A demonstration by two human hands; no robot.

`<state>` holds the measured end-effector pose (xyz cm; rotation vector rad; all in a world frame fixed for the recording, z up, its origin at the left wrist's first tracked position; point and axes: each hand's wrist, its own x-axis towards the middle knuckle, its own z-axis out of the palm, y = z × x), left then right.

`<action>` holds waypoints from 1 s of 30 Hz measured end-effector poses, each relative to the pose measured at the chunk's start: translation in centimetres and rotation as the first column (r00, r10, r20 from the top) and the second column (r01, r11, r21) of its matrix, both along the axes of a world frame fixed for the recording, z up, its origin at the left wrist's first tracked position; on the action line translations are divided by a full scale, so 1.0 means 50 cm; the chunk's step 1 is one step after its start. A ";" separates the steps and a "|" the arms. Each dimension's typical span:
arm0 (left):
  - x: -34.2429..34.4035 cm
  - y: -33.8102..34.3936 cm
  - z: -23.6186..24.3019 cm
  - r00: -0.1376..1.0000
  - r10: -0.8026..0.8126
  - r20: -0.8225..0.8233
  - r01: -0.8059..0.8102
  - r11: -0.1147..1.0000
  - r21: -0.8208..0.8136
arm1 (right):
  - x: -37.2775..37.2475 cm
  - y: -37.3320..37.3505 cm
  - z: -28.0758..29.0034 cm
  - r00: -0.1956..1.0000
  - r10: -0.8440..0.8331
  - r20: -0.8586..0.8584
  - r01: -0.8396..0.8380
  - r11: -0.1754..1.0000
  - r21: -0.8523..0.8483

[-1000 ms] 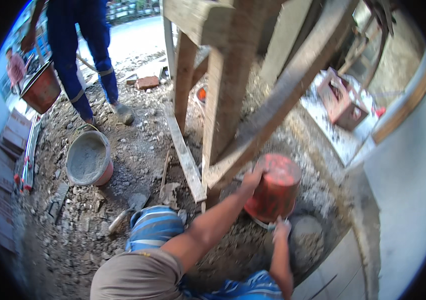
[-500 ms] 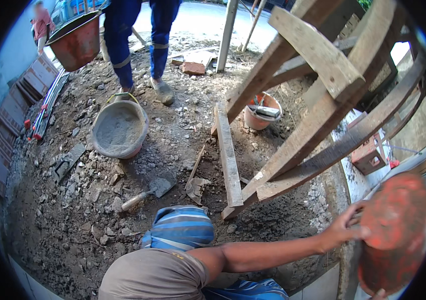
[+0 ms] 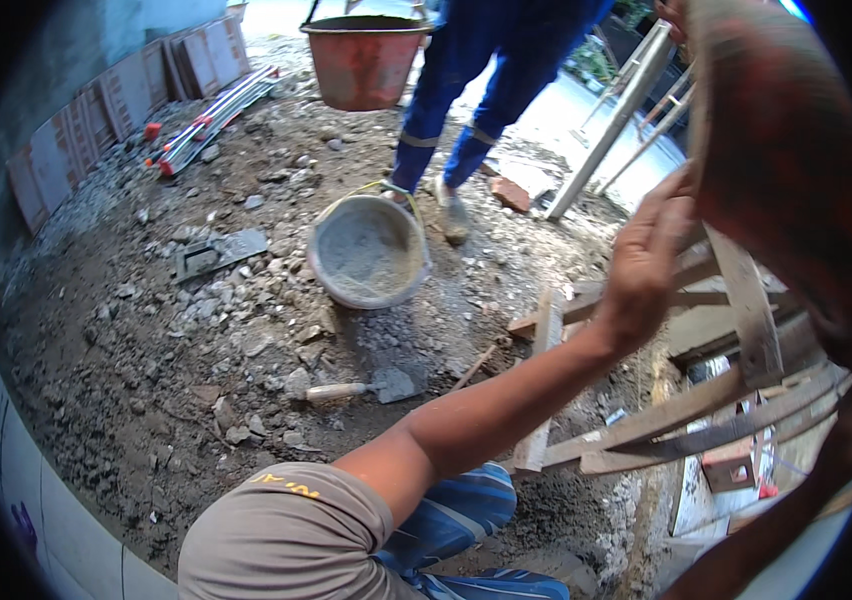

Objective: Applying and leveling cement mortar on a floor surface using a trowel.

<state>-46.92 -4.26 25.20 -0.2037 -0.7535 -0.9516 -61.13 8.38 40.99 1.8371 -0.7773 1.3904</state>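
A worn red, dirt-stained round bucket (image 3: 791, 160) is raised above the right edge of the rubble-strewn brown ground (image 3: 96, 370). The left hand (image 3: 648, 250) holds it, fingers close together at the rim; the right hand (image 3: 851, 430) is by its lower end in shadow, its grip impossible to tell. Toward the ground's far edge, a round bucket of grey mix (image 3: 368, 255) stands near a co-worker's blue trousers (image 3: 486, 75). Nearer the person lies a wooden-handled grey metal trowel (image 3: 396, 385).
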 end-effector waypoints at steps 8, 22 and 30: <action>0.189 -0.098 -0.677 0.761 -0.191 0.620 -0.430 0.568 0.702 | 0.269 -0.392 -0.465 0.900 0.107 -0.422 0.106 0.886 0.452; 1.117 0.021 -1.117 -0.706 -0.151 0.692 -0.708 0.122 -0.695 | 0.311 -0.414 -0.924 0.938 0.213 -0.272 0.260 0.082 0.962; 0.542 -0.510 -0.951 -0.228 0.390 0.892 -0.582 0.680 -0.446 | 0.014 -0.070 -0.794 0.965 0.194 0.177 -0.119 -0.275 0.954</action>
